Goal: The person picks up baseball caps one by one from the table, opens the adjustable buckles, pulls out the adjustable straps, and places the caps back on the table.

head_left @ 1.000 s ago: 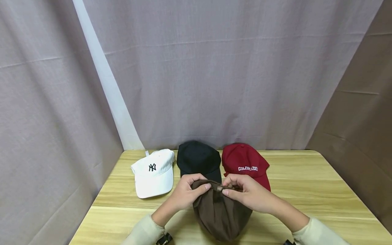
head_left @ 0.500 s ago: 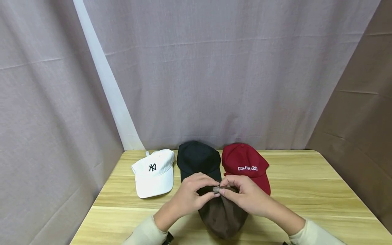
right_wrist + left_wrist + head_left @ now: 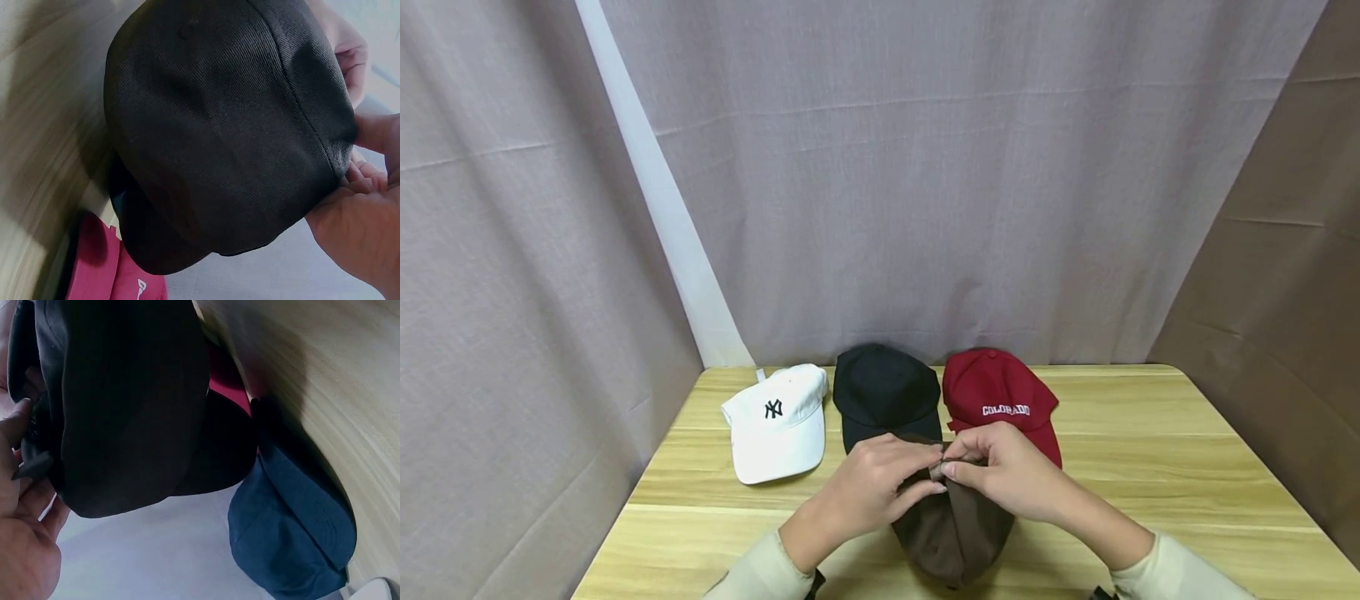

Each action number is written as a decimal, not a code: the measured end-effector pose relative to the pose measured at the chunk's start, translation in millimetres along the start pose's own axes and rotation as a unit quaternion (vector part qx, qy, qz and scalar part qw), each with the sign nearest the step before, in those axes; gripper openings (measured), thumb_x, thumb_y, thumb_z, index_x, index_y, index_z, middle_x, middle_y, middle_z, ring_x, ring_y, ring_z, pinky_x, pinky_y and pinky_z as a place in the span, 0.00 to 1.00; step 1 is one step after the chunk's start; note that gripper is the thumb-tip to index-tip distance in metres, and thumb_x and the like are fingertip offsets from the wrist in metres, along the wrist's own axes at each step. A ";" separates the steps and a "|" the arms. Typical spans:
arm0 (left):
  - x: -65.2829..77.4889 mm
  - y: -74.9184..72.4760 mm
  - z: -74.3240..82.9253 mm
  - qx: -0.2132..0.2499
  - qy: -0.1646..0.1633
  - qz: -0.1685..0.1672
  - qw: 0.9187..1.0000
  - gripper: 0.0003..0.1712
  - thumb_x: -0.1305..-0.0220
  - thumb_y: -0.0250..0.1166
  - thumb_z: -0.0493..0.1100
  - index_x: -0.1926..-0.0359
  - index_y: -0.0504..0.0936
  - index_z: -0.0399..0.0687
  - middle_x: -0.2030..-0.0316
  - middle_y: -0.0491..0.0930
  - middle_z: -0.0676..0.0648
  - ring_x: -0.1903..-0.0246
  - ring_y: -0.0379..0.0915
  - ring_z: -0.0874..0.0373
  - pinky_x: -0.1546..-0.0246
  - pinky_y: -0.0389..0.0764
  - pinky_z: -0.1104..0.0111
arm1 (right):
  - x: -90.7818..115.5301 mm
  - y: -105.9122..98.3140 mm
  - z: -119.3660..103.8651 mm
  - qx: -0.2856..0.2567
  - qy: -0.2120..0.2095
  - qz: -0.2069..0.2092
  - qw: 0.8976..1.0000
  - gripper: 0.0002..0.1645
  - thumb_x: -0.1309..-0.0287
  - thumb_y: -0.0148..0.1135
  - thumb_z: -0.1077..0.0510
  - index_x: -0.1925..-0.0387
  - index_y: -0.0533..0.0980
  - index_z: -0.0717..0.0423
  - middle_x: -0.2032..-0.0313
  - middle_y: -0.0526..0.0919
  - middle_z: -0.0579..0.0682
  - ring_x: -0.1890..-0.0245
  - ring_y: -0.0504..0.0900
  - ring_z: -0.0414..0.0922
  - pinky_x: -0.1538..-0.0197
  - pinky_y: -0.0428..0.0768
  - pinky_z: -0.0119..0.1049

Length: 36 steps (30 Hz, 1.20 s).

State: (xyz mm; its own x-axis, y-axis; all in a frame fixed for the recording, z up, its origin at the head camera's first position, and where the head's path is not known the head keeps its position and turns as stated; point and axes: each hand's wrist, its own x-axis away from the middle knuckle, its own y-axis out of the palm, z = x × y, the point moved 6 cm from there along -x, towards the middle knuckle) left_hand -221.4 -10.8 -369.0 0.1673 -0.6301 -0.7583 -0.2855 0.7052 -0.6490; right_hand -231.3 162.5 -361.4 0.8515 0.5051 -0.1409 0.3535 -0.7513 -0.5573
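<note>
A brown baseball cap (image 3: 955, 542) hangs between my hands just above the table, its crown toward me. At the back of its band, my right hand (image 3: 1018, 475) pinches the edge beside the strap buckle (image 3: 937, 472). My left hand (image 3: 872, 483) curls over the buckle from the other side, thumb below and fingers above. In the left wrist view, a dark strap end (image 3: 34, 466) sticks out at the left fingers. The cap's crown (image 3: 231, 125) fills the right wrist view, with its brim (image 3: 153, 237) pointing away from me.
Three caps lie in a row along the back of the wooden table (image 3: 1150, 467): a white one (image 3: 778, 429) with a dark logo, a black one (image 3: 886, 392), and a red one (image 3: 996, 387) lettered COLORADO. A grey curtain (image 3: 925, 183) hangs behind.
My left hand has shifted right from the cap's left rim to the buckle, and its fingers now cover much of it. My right hand stays at the band. The other caps have not moved.
</note>
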 end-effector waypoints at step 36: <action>6.6 12.5 -8.5 0.090 -0.055 -0.053 0.993 0.12 0.25 0.67 0.41 0.43 0.82 0.46 0.49 0.91 0.50 0.53 0.88 0.63 0.46 0.85 0.75 | -4.5 -0.2 16.6 -0.105 -0.026 -0.063 0.992 0.11 0.28 0.61 0.64 0.51 0.86 0.63 0.61 0.90 0.53 0.60 0.79 0.35 0.59 0.80 0.29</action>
State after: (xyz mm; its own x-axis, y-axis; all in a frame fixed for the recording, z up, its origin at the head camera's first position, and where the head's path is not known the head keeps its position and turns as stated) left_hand -231.9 -8.9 -381.6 0.2920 -0.6722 -0.6803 -0.0897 0.6889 -0.7192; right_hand -241.6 167.5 -374.2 0.7767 0.6173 -0.1254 0.5333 -0.7504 -0.3905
